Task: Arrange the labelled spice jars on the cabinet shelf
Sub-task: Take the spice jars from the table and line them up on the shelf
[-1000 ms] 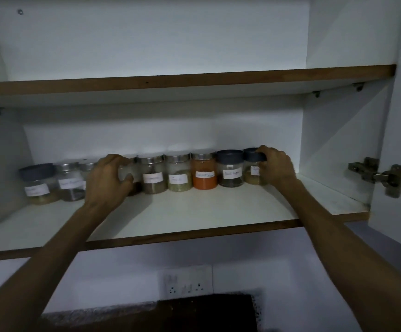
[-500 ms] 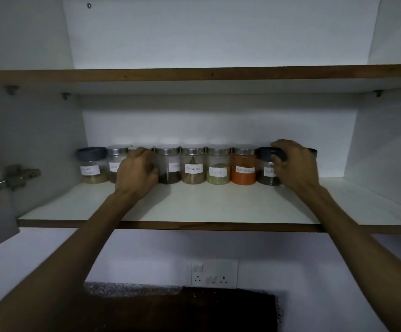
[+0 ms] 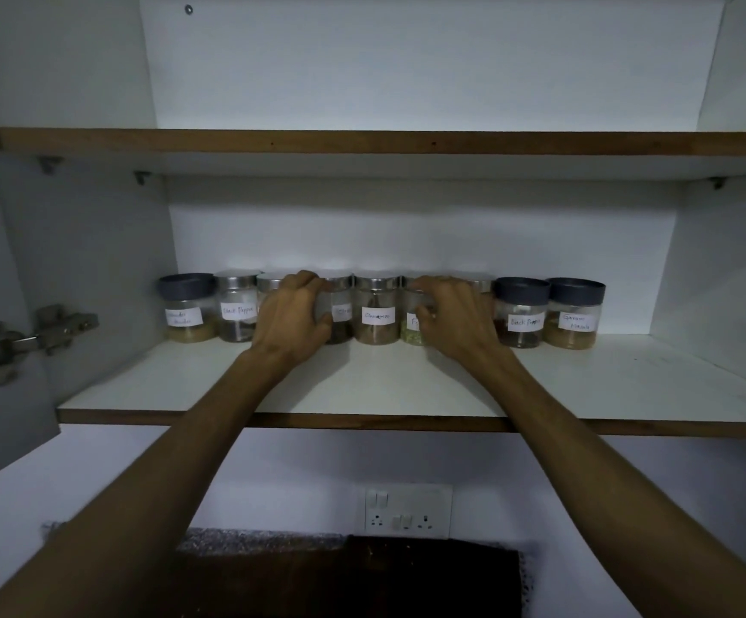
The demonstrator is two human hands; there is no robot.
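Note:
Several labelled spice jars stand in a row at the back of the lower cabinet shelf [image 3: 362, 390]. From the left they are a dark-lidded coriander jar [image 3: 186, 312], a steel-lidded black pepper jar [image 3: 237, 312], a dark-filled jar [image 3: 340, 318], a cinnamon jar [image 3: 377, 314] and a green fennel jar [image 3: 412, 330]. At the right end are dark-lidded black pepper [image 3: 521, 312] and garam masala [image 3: 575, 312] jars. My left hand [image 3: 293, 316] hides one jar and curls onto the dark-filled jar. My right hand [image 3: 455, 318] hides another jar, with fingers and thumb on the fennel jar.
An upper shelf [image 3: 384, 142] runs overhead with nothing on it in view. A door hinge [image 3: 34, 336] sticks out at the left wall. Bare shelf lies in front of the jars and at the right. A wall socket [image 3: 406, 512] and a dark counter are below.
My right hand has moved left, off the dark-lidded jars at the right end and onto the fennel jar. My left hand has shifted slightly right. The view has panned.

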